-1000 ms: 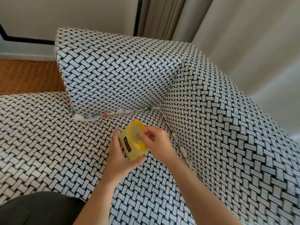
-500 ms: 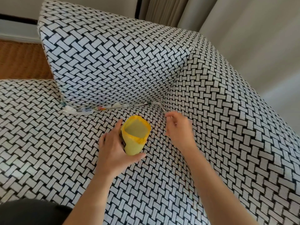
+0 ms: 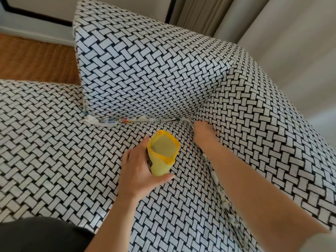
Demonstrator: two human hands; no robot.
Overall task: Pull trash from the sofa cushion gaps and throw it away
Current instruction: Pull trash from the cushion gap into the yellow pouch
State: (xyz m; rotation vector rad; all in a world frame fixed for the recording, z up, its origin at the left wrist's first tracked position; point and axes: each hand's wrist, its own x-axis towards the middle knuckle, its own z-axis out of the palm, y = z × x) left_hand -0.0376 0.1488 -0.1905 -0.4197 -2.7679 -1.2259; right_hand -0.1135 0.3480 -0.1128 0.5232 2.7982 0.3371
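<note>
Now, on the black-and-white woven-fabric sofa [image 3: 163,70], the right hand [image 3: 202,133] has left the yellow bag-lined tub [image 3: 161,157], gripped by the left hand [image 3: 138,168], and burrows into the crumpled white trash [image 3: 215,174] in the right gap, fingers hidden, grip unclear, probably starting another pull.

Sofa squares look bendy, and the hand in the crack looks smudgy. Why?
Head view: the wide-angle lens bends the sofa weave near the edges; the right hand at the gap is blurred; the left hand and yellow bag look sharper; no glare.
</note>
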